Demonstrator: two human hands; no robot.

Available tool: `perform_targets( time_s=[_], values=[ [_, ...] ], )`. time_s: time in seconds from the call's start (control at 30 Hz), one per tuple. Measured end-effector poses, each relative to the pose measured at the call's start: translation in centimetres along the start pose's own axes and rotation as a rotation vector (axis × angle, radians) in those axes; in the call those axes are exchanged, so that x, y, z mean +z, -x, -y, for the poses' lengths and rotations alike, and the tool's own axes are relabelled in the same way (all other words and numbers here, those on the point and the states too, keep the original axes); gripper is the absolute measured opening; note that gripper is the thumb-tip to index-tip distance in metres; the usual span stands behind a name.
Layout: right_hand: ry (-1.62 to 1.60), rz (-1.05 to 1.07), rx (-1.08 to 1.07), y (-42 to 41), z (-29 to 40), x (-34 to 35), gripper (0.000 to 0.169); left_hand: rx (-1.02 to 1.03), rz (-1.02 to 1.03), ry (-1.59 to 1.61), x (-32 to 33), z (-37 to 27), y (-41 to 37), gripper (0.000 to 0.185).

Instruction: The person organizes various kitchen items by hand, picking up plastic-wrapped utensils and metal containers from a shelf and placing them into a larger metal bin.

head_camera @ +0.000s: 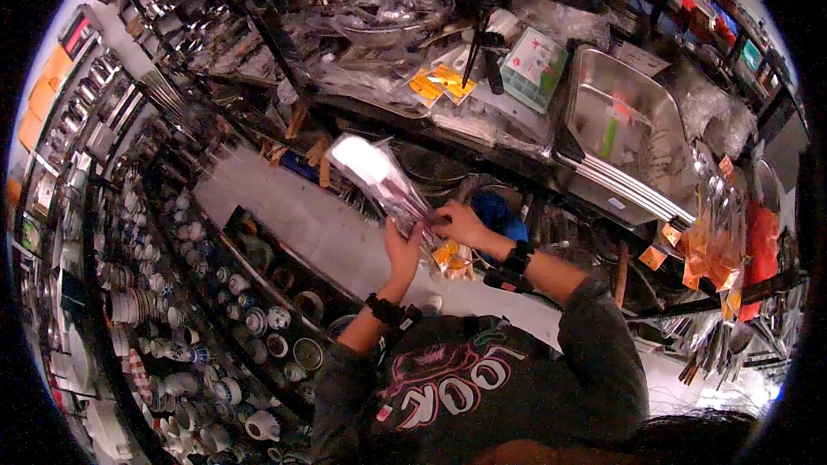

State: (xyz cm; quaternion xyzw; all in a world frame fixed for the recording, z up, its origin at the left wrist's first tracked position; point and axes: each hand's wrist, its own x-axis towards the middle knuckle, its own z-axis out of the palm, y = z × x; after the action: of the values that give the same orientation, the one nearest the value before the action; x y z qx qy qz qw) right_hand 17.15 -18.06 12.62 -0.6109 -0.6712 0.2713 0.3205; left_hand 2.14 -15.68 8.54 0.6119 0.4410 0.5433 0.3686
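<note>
In front of my chest I hold a bundle in clear plastic wrapping (381, 174), its upper end bright white with glare. My left hand (404, 255) grips its lower part from below. My right hand (460, 223) has its fingers closed on the bundle's lower right edge. What is inside the wrapping cannot be told. Black bands circle both wrists. Close under my right hand lies a packet with orange and yellow parts (451, 257), and a blue plastic bag (496, 216) sits just behind that hand.
A shelf ahead carries a rectangular stainless steel pan (627, 110), a green and white box (535, 70), yellow-carded packets (441, 82) and plastic-wrapped goods. Racks of ceramic cups and bowls (256, 321) stand at the left. Orange-tagged packets (711, 252) hang at the right.
</note>
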Motion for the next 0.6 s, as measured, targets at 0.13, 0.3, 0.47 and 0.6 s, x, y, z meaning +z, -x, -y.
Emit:
perform_targets(
  time_s=[0.13,0.3,0.47,0.6],
  values=[
    [-0.141,-0.120,-0.055,0.1,6.0,-5.5,0.029,0.166,0.084,0.001,-0.8,-9.4,-3.8,0.030],
    [0.025,-0.349,-0.086,0.7,10.4,-11.2,0.023,0.424,0.241,-0.197,0.8,-17.5,-8.4,0.034],
    [0.199,-0.430,0.100,0.7,13.2,-16.2,0.024,0.475,0.381,-0.076,4.4,-21.2,-12.2,0.033],
    [0.305,-0.389,0.240,-2.6,13.3,-21.4,0.033,0.473,0.462,-0.093,7.6,-23.5,-16.8,0.037]
  ],
)
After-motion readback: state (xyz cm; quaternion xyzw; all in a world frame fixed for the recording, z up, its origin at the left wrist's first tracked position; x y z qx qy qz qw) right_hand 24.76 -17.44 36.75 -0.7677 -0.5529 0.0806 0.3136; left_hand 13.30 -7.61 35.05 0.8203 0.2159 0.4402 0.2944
